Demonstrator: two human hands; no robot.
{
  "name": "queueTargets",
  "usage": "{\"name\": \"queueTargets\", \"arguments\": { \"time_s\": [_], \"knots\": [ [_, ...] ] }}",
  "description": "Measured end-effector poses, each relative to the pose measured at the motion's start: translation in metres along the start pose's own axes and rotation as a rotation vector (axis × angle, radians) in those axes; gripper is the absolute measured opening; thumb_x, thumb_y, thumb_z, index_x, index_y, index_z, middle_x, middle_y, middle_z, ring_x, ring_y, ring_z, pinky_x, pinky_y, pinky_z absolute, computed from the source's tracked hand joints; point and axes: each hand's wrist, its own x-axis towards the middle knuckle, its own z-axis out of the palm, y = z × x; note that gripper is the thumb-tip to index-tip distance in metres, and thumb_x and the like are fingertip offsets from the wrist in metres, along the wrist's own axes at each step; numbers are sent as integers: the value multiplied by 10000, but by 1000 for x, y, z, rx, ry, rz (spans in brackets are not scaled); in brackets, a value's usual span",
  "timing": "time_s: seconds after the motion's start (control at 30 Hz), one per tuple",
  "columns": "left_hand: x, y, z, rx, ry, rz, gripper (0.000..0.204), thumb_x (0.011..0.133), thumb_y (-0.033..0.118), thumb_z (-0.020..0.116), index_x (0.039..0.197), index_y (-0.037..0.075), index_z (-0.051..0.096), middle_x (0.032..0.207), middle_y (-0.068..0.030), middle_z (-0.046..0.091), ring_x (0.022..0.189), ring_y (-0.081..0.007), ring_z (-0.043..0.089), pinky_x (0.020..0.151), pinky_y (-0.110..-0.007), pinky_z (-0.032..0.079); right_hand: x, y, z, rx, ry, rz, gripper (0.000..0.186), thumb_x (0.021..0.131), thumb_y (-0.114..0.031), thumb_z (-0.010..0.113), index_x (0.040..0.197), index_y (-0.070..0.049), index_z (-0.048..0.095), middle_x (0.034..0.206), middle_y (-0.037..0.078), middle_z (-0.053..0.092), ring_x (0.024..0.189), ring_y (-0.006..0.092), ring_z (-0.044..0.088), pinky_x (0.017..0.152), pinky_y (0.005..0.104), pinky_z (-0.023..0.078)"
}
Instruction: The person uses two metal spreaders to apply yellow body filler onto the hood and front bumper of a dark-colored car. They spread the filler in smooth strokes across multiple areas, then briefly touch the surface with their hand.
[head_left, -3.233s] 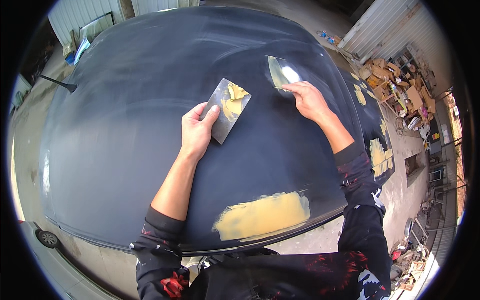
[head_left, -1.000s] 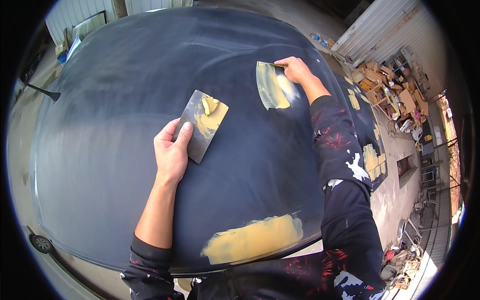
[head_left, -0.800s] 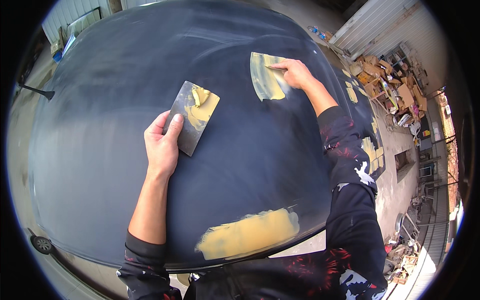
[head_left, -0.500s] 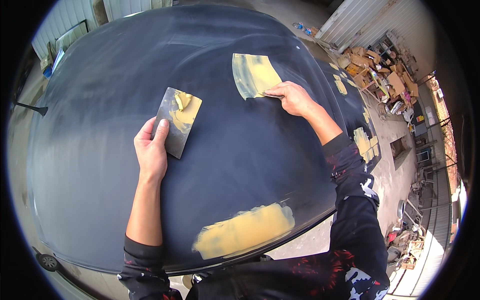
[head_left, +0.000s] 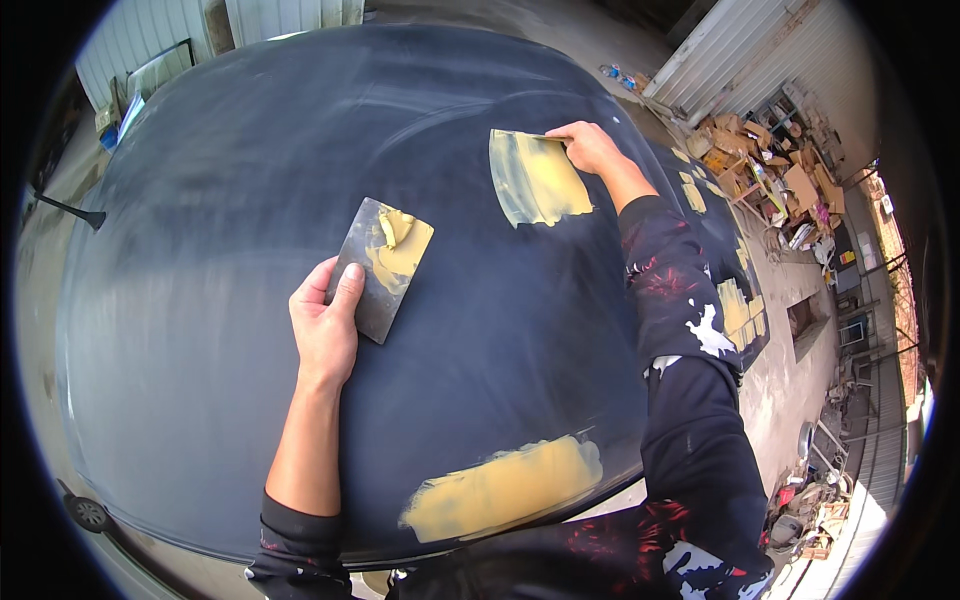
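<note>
My left hand [head_left: 326,322] grips a flat grey metal plate [head_left: 368,300] by its lower left side, thumb on top. A lump of yellow body filler [head_left: 396,228] and a smear of it lie on the plate's upper part. My right hand [head_left: 592,152] pinches a thin filler spreader [head_left: 556,137], seen nearly edge-on, at the far edge of a yellow filler patch [head_left: 545,182]. That patch lies streaked and thin on the left, thicker on the right, on a dark sanded car panel [head_left: 230,290]. A larger filler patch [head_left: 505,488] covers the panel near its front edge.
More filler patches [head_left: 738,312] mark the car's lower part on the right. Cardboard boxes [head_left: 775,170] and scrap are heaped beyond it. A black antenna-like piece [head_left: 85,214] stands at the panel's left, and a car wheel [head_left: 90,513] shows at lower left.
My right hand has moved from the patch's near edge to its far edge with the spreader. The patch now reaches a ragged near edge. The whole view has shifted slightly.
</note>
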Motion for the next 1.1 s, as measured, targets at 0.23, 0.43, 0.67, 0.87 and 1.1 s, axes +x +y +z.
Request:
{"name": "queueTargets", "arguments": {
  "time_s": [0.23, 0.43, 0.67, 0.87, 1.1],
  "knots": [
    [0, 0, -1, -13, -22, 8, 243, 999, 163, 650, 1162, -13, 686, 982, -23, 722, 868, -66, 634, 808, -224, 502, -45, 24, 1, 56, -66, -66, 630, 804, 104, 435, 1249, -242, 716, 1274, 114, 674, 1185, 323, 619, 1008, 363, 483],
    [0, 0, 1, -18, -7, -13, 239, 994, 154, 655, 1164, -11, 686, 998, -27, 719, 887, -74, 633, 823, -235, 502, -119, 21, -13, 13, -102, -126, 623, 769, 113, 446, 1203, -222, 741, 1249, 130, 681, 1182, 322, 613, 985, 373, 485],
    [0, -1, 2, 12, -2, -8, 245, 983, 154, 669, 1164, -10, 691, 974, -14, 713, 861, -67, 621, 796, -236, 501, -95, -32, -32, -54, 68, -89, 340, 907, -65, 518, 1189, -112, 703, 1099, 200, 702, 1056, 389, 652, 912, 467, 512],
    [-2, 4, 5, -16, -12, 9, 236, 982, 153, 669, 1157, -3, 695, 950, -14, 720, 829, -59, 632, 762, -232, 514, -19, -102, 1, -146, 74, -103, 353, 928, -92, 515, 1229, -142, 691, 1169, 166, 697, 1124, 360, 638, 972, 456, 499],
    [-3, 4, 4, 6, -9, -6, 230, 986, 154, 662, 1150, -3, 696, 947, -6, 717, 827, -54, 628, 764, -232, 511, -17, -107, 23, -90, 10, -65, 377, 933, -90, 534, 1245, -208, 710, 1246, 117, 682, 1178, 336, 618, 1004, 424, 487]
  ]
}}
